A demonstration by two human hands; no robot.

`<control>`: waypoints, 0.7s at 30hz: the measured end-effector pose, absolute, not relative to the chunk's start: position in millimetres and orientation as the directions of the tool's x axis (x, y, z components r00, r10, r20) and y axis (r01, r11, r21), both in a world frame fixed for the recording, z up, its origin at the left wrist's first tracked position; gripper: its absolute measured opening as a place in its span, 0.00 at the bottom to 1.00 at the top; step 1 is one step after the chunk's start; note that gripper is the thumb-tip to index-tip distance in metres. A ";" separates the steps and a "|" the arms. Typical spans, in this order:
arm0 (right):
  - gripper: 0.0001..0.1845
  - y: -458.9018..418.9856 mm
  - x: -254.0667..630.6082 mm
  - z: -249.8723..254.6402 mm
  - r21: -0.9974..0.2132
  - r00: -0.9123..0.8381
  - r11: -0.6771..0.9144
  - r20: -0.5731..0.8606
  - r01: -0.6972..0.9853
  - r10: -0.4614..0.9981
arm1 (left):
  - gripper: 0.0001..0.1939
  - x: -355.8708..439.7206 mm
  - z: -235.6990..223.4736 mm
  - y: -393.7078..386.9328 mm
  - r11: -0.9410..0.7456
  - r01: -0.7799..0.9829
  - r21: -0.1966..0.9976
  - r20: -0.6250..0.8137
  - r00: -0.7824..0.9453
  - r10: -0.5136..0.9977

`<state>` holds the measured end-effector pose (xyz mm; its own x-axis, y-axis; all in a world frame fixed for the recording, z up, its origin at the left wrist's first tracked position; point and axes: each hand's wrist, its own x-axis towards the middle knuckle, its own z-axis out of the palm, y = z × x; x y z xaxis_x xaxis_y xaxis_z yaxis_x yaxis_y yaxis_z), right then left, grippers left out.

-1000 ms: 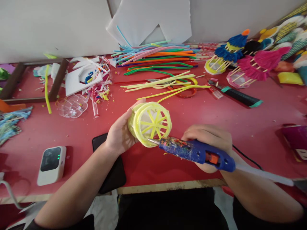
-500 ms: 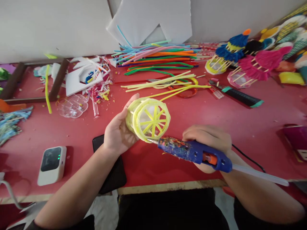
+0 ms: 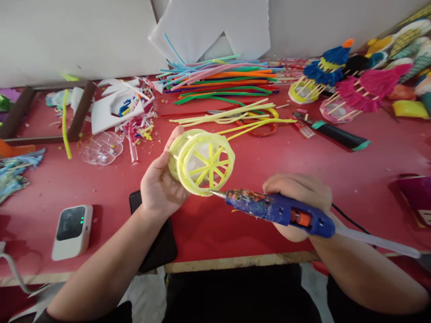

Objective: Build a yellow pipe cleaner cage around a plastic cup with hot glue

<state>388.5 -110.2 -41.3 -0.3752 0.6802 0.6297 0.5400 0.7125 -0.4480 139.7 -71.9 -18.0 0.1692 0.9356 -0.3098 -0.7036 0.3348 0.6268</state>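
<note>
My left hand (image 3: 163,186) is wrapped round a yellow lantern-like frame (image 3: 205,168), whose round end with crossing yellow spokes faces up and to the right. Part of the frame's far side and some of my fingertips are hidden. A blue hot glue gun (image 3: 266,207), its front crusted with coloured glue, lies in the closed grip of my right hand (image 3: 299,193). The metal nozzle is at the lower rim of the frame; whether it touches I cannot tell. From the back of the glue gun sticks out a translucent glue stick (image 3: 380,242).
Behind the frame lie yellow sticks (image 3: 222,117) and a pile of coloured pipe cleaners (image 3: 222,80). A utility knife (image 3: 341,134) and tasselled craft figures (image 3: 363,89) are at right. A phone (image 3: 158,244) and a white device (image 3: 72,232) lie at left, near the table edge.
My left hand has carried the yellow frame a little left and away from me, with its spoked end turning. The glue gun's nozzle has stayed close to the rim and shifted slightly along it.
</note>
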 end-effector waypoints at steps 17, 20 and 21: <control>0.12 -107.5 390.0 -41.8 -0.433 -0.353 0.717 0.657 0.546 0.666 | 0.29 140.3 -17.8 -71.9 0.313 -0.710 0.631 -0.321 0.129 0.938; 0.12 -106.9 390.2 -41.2 -0.443 -0.341 0.704 0.651 0.555 0.678 | 0.29 141.3 -15.9 -74.3 0.293 -0.720 0.629 -0.294 0.129 0.947; 0.12 -106.8 390.3 -41.0 -0.443 -0.333 0.705 0.658 0.554 0.676 | 0.30 142.0 -14.6 -75.2 0.284 -0.724 0.629 -0.282 0.129 0.951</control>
